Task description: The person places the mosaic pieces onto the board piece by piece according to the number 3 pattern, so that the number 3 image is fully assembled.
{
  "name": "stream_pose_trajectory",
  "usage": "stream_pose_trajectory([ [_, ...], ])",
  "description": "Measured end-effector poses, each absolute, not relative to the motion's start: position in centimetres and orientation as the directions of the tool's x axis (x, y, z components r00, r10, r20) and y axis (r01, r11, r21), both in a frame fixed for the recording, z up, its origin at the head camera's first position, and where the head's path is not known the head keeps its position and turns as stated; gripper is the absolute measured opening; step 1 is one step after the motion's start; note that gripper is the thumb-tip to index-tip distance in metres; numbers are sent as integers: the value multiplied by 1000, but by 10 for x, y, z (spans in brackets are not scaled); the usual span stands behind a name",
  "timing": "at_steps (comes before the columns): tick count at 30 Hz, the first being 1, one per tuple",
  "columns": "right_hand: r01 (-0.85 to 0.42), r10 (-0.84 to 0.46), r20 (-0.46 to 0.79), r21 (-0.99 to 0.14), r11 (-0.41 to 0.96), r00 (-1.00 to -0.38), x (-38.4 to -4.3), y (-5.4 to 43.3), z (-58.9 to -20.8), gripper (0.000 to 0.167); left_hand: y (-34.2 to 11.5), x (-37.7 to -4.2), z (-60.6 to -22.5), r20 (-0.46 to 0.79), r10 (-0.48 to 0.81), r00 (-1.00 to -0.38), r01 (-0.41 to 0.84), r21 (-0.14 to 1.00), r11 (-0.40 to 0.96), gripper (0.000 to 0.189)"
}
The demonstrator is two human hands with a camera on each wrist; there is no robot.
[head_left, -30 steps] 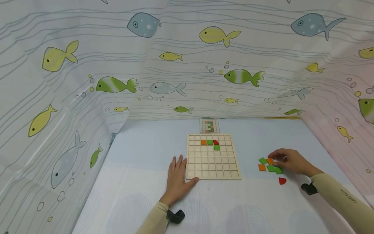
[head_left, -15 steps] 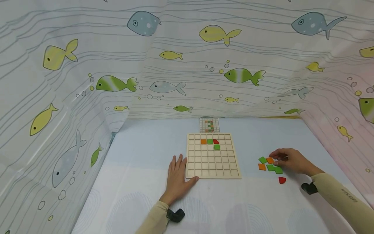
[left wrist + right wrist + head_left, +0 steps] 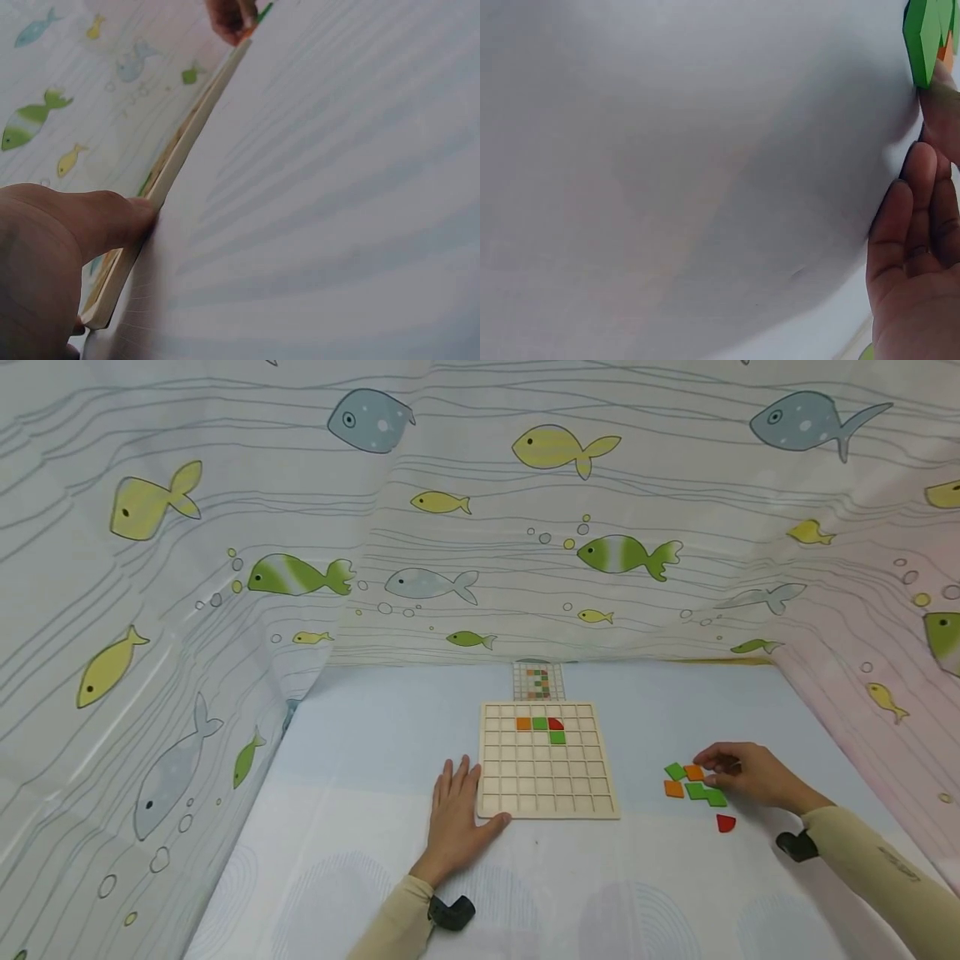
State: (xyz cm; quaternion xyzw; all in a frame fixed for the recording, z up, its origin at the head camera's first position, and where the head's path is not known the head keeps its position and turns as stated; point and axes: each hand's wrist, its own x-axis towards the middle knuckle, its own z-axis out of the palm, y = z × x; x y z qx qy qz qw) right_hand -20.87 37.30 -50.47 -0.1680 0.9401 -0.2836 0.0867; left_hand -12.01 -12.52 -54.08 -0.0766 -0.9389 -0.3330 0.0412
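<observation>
My left hand (image 3: 455, 828) lies with straight fingers along the left edge of a wooden grid board (image 3: 517, 782), thumb against its front edge. In the left wrist view the thumb (image 3: 112, 217) touches the board's rim (image 3: 184, 146). Right of the board, my right hand (image 3: 753, 774) pinches the corner of an orange square tile (image 3: 693, 772) between thumb and forefinger. Green tiles (image 3: 697, 791) and another orange tile (image 3: 673, 789) lie around it. A green tile (image 3: 922, 41) partly covers the orange one in the right wrist view.
On the board sit an orange tile (image 3: 523, 724), two green tiles (image 3: 540, 724) and a red quarter-round tile (image 3: 556, 724). A pattern card (image 3: 537, 682) lies behind the board. Another red quarter-round piece (image 3: 725, 823) lies near the right hand. Fish-print cloth (image 3: 480, 543) walls the table.
The right hand has shifted very slightly right at the orange tile. The left hand, the board and the loose tiles stay in place.
</observation>
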Motion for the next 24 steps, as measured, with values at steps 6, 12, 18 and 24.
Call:
stream_pose_trajectory([
  [6,-251,-350,-76,-558,791,-934,-208,373,-508,32,-125,-120,-541,133,118,-984,176,624,762,89],
  [12,-245,-340,-73,-557,794,-938,-205,372,-507,30,-125,-119,-542,135,119,-984,178,625,760,90],
  [18,-272,-356,-45,-558,784,-933,-201,370,-506,27,-125,-118,-542,135,122,-983,180,621,763,90],
  [24,-284,-363,-37,-553,783,-931,-198,368,-507,25,-125,-120,-541,139,123,-983,183,611,770,89],
])
